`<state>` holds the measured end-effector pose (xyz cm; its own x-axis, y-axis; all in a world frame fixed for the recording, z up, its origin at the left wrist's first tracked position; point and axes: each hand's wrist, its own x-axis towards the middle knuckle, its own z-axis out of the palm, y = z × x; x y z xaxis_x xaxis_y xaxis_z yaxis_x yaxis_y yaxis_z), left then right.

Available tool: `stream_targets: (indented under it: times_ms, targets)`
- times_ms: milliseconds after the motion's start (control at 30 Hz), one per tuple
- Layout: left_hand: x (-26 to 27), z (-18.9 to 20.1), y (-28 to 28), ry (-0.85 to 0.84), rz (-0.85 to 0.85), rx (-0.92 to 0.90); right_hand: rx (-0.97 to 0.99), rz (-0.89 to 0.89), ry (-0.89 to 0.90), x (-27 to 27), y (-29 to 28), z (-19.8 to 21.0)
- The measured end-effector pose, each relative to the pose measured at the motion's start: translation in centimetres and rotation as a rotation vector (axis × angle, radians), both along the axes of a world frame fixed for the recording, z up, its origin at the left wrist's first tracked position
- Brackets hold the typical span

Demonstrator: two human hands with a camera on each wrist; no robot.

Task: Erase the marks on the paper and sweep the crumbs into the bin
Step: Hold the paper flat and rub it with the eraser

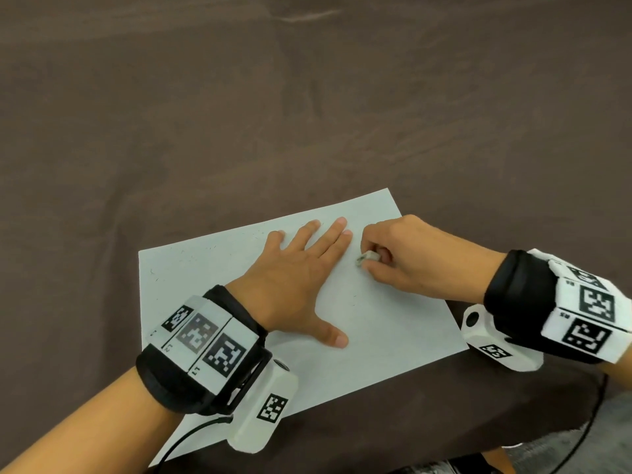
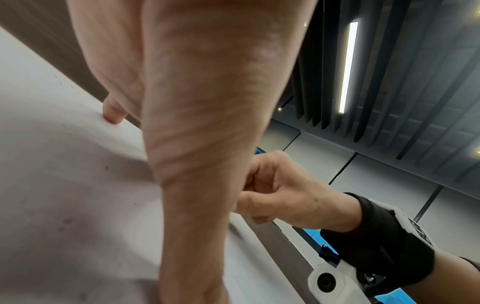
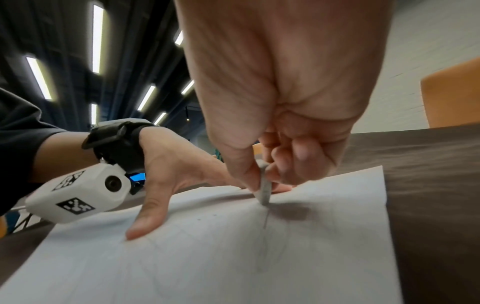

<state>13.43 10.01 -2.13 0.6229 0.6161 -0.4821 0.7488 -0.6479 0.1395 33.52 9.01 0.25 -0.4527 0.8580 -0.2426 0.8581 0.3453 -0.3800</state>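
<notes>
A white sheet of paper (image 1: 376, 319) lies on the brown tablecloth, with small dark crumbs (image 1: 191, 258) scattered over its far left part. My left hand (image 1: 301, 268) lies flat on the sheet, fingers straight and spread. Just right of those fingers my right hand (image 1: 393, 261) pinches a small white eraser (image 1: 367, 258) and holds its tip on the paper. In the right wrist view the eraser (image 3: 265, 191) stands on end at a faint pencil line (image 3: 265, 222). The left wrist view shows the paper (image 2: 64, 195) under my left hand (image 2: 194, 123). No bin is in view.
The brown cloth (image 1: 307, 114) covers the table beyond and around the sheet. The table's near edge runs close under my right wrist (image 1: 547, 302). An orange chair back (image 3: 451, 96) stands beyond the table's far side.
</notes>
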Motion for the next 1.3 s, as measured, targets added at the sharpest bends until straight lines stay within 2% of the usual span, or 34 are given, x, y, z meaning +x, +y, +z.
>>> stream_targets:
  times_ms: [167,300,467,600,733,800,900,967,1067,1133,1233,1300]
  targets:
    - [0.1,0.1,0.0,-0.001,0.004,-0.011,-0.088,0.143,-0.084,-1.5,-2.0,-0.2]
    - [0.1,0.1,0.0,0.008,0.0,-0.009,-0.026,0.051,-0.141,-0.8,-0.4,0.1]
    - [0.1,0.2,0.0,0.017,-0.006,-0.003,-0.116,0.195,-0.158,-2.7,-2.3,-0.2]
    - [0.1,0.2,0.0,0.019,-0.001,-0.007,-0.028,0.111,-0.201,-1.9,-0.6,0.2]
    - [0.2,0.4,0.0,0.032,-0.005,-0.019,-0.11,0.252,-0.175,-4.0,-3.4,-0.2]
    - [0.2,0.4,0.1,0.038,-0.009,-0.015,-0.121,0.216,-0.182,-3.4,-2.8,0.1]
    - [0.2,0.3,0.1,0.053,-0.019,-0.008,-0.028,0.073,-0.238,-1.7,-1.0,0.7]
    - [0.2,0.2,0.2,0.055,-0.021,-0.006,-0.036,0.092,-0.242,-2.4,-1.9,0.8]
    - [0.1,0.2,0.1,0.06,-0.023,0.003,-0.151,0.223,-0.181,-4.3,-4.9,0.5]
    - [0.2,0.2,0.1,0.073,-0.026,0.006,-0.157,0.174,-0.179,-3.6,-4.3,0.6]
    - [0.4,0.4,0.1,0.106,-0.038,-0.006,-0.065,0.031,-0.234,-1.7,-2.2,0.8]
    - [0.5,0.5,0.1,0.116,-0.037,-0.013,-0.064,0.051,-0.241,-2.3,-2.9,0.9]
